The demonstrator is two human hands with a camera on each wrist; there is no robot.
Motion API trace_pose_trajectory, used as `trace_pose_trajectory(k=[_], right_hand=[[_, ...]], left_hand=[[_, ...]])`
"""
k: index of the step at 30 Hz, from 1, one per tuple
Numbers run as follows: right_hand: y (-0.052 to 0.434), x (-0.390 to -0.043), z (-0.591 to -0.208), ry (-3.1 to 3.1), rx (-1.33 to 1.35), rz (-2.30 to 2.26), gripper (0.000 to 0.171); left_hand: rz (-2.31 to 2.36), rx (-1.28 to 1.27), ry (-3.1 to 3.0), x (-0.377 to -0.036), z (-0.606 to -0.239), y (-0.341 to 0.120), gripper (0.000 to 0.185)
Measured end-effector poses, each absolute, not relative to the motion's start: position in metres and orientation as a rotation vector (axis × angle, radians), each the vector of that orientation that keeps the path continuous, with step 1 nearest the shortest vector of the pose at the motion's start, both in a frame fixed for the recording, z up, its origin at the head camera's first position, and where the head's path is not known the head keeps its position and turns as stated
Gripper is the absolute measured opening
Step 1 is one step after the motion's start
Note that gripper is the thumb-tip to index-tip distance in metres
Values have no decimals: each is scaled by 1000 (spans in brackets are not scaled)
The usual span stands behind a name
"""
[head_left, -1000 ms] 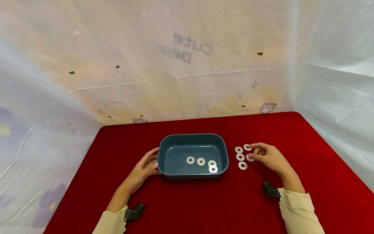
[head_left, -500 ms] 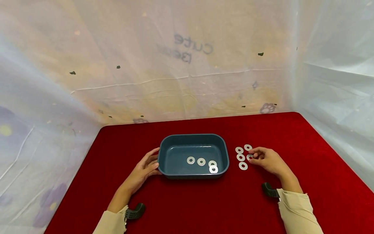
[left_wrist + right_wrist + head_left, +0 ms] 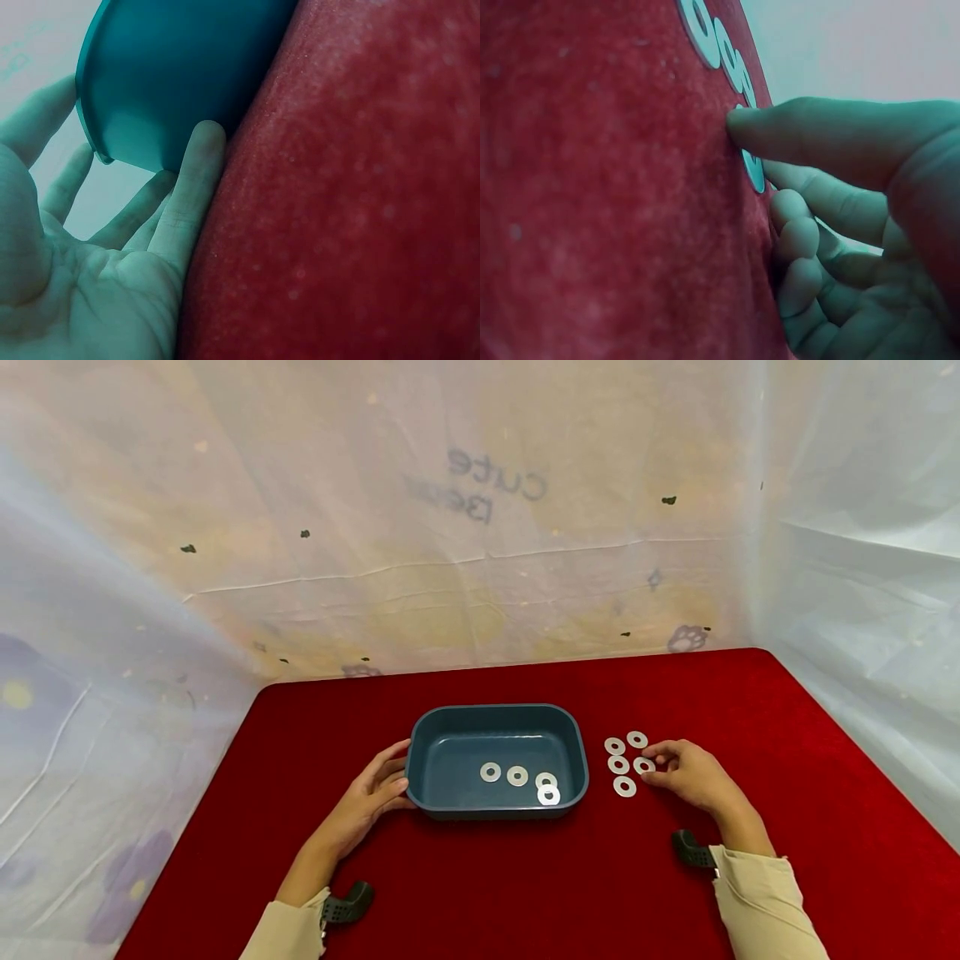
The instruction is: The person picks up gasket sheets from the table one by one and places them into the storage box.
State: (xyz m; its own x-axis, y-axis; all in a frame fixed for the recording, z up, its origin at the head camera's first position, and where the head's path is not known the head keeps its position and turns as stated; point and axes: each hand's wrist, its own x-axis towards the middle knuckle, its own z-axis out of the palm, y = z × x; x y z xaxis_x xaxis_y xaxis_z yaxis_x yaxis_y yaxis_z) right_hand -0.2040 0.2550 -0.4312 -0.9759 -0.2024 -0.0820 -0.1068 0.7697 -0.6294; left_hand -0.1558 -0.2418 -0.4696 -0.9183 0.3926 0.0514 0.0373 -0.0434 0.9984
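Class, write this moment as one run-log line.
left hand: rests against tray | right hand: pinching washer on cloth | tray: four washers | cloth: five washers

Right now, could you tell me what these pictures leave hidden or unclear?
- Head view: whether the right hand pinches the washer or only touches it; too small.
- Right wrist view: that washer is partly behind the thumb.
- Left wrist view: the tray inside is hidden; only its outer wall shows beside the left hand.
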Motion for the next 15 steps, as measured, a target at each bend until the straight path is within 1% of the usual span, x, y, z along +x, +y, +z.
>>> trace_pose_trajectory(k=[7,15], right_hand=[[255,-206,-434,2796,-263,-1056,31],[255,-205,-434,2801,-336,-1102,31]], left_hand=[[2059,449,1969,-154,-467,-241,60],[2053,436,1975,-154,-466,-241,60]])
